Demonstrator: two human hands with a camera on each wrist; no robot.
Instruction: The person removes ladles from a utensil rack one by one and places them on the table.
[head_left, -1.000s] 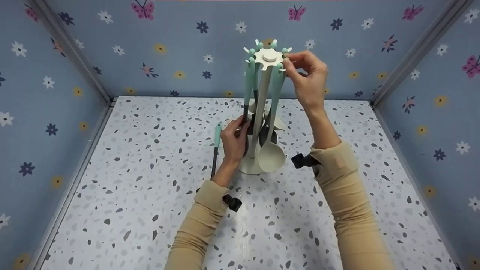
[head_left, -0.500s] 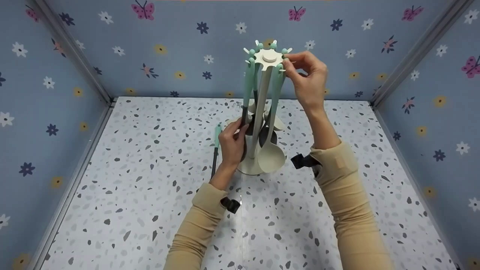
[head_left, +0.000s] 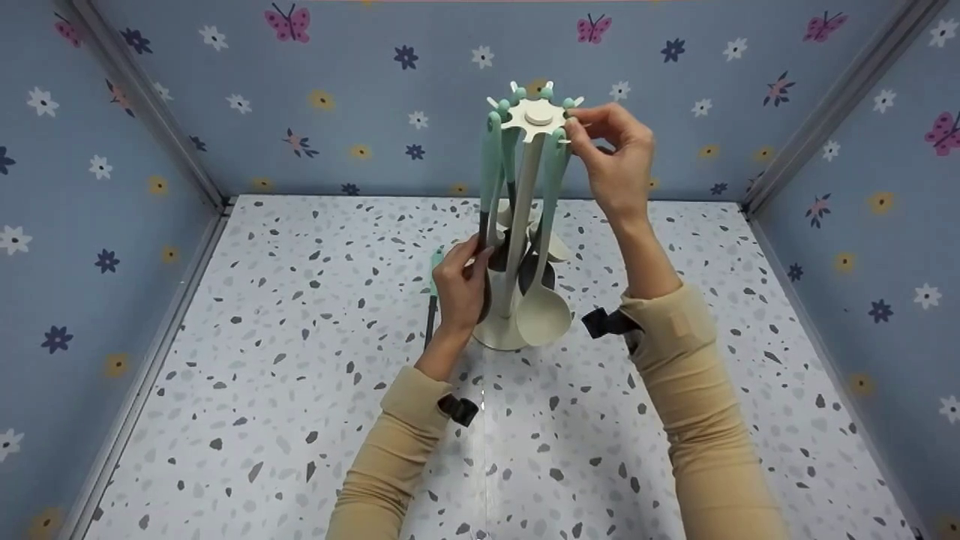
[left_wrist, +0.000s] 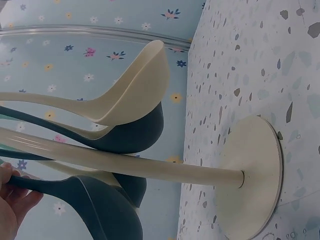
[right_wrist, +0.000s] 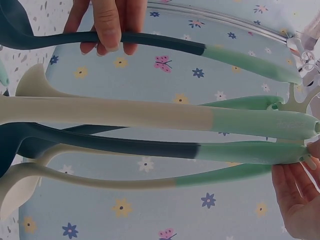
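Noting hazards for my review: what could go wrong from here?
The rack stands on a single pole; a tug by the right hand at its top might tip it. The left hand pinches a dark utensil by its shaft, so it might swing into the pole. The left sleeve could nudge the loose utensil on the table.

You can read no text, label, brand, number or sign in any of your three views: none is legible on the ladle, the stand, the table or the wall.
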